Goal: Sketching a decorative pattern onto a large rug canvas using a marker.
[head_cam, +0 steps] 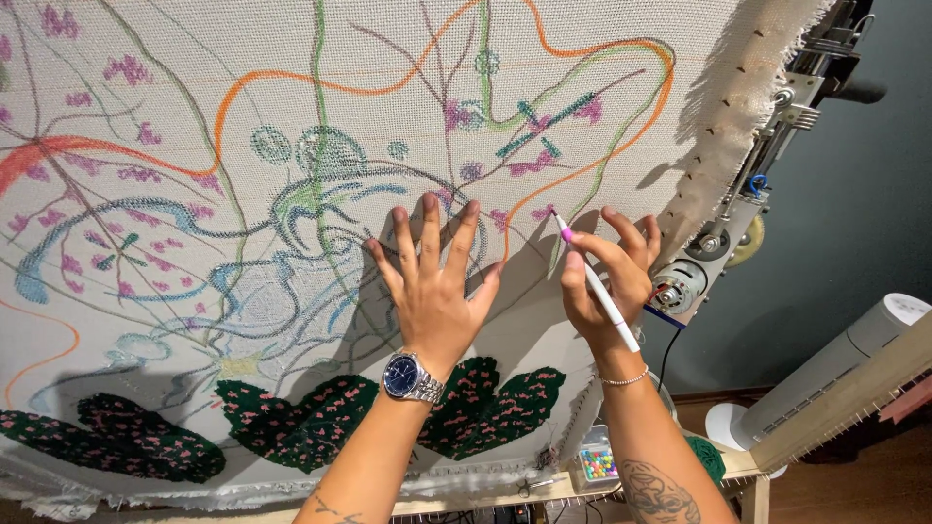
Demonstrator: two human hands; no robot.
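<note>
Woven backing cloth, stretched on a frame, is steadied by the left hand pressed flat with fingers spread, while the right hand grips a pink-tipped white marker, tip touching the cloth beside the drawn lines.

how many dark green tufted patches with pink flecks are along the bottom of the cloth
4, though the forearms may hide more or join some: one at far left, one left of the left forearm, one between the forearms, one by the right forearm.
</note>
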